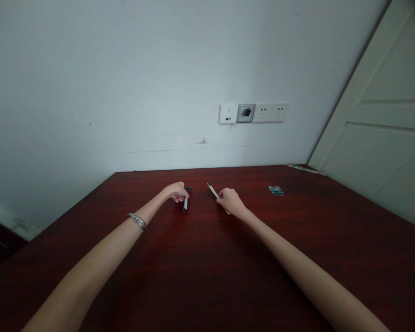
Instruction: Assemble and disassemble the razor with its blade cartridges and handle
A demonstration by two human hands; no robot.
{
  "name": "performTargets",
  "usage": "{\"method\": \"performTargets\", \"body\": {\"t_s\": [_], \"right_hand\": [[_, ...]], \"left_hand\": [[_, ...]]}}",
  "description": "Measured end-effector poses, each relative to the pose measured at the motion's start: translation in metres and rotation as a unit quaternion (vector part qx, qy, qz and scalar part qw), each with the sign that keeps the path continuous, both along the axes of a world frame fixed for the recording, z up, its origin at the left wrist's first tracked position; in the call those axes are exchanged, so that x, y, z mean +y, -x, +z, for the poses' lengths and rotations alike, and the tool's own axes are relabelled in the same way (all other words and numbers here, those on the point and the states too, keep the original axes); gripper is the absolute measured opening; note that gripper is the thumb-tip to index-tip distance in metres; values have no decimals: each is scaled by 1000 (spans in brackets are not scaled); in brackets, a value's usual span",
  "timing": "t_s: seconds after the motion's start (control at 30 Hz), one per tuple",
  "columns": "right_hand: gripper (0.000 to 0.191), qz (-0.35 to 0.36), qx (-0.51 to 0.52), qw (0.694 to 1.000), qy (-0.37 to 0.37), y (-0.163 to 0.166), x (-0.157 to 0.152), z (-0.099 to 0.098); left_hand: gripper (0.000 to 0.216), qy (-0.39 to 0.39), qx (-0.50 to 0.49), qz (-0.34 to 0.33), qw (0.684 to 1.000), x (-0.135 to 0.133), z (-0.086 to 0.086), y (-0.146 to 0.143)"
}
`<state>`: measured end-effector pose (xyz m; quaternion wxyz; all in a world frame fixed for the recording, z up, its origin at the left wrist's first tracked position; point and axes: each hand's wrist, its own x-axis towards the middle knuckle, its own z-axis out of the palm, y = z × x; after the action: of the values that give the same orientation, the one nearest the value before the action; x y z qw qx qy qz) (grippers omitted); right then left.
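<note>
We are observing two bare hands working over a dark red, wood-grained tabletop [200,272]. The left hand [178,191] is holding a slim, white-bodied, pen-like stick with a black lower end [186,204]; its thumb and fingers are clamping together on the upper part, and the white length is hanging below the grip, pointing toward us. A small black piece is showing just beyond these fingertips; at this distance we are not able to tell whether it is belonging to the same stick.

The right hand [230,201] is gripping a slender, cream-coloured stick with a dark tip [213,190], fingers pinching together around its middle. The tip is pointing away from us and to the left, and the other end is showing below the hand. Both sticks are lying near the middle of the view, apart from each other, with bare tabletop showing between them.

On the left forearm we are noting a silver-coloured metal bracelet [137,221]. To the right of both hands, a small, flat, clear-and-teal rectangular item [276,191] is resting on the tabletop, well apart from them. Farther back, a thin, pale, patterned strip [306,169] is lying along the right-hand edge, near a white panelled door [376,115].
</note>
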<state>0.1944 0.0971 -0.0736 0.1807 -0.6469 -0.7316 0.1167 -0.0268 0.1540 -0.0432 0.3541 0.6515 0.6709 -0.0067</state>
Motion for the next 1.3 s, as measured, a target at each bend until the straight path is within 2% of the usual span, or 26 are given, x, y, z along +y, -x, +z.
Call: {"method": "performTargets", "body": {"t_s": [0.17,0.43,0.87,1.3], "right_hand": [[21,-13,-16,1000,2,9,-5,-6],[21,7,-37,999,3,13,-7,-7],[23,27,-59,998,-8,-1,-16,-3],[26,39,-49,998,-1,-3,-12,-7]], "left_hand": [[30,-3,-23,-3,1000,2,-3,-16],[30,-8,-21,-20,1000,6,-14,-40],[32,-8,-22,-44,999,11,-17,-36],[34,5,-48,-50,998,14,-17,-30]]}}
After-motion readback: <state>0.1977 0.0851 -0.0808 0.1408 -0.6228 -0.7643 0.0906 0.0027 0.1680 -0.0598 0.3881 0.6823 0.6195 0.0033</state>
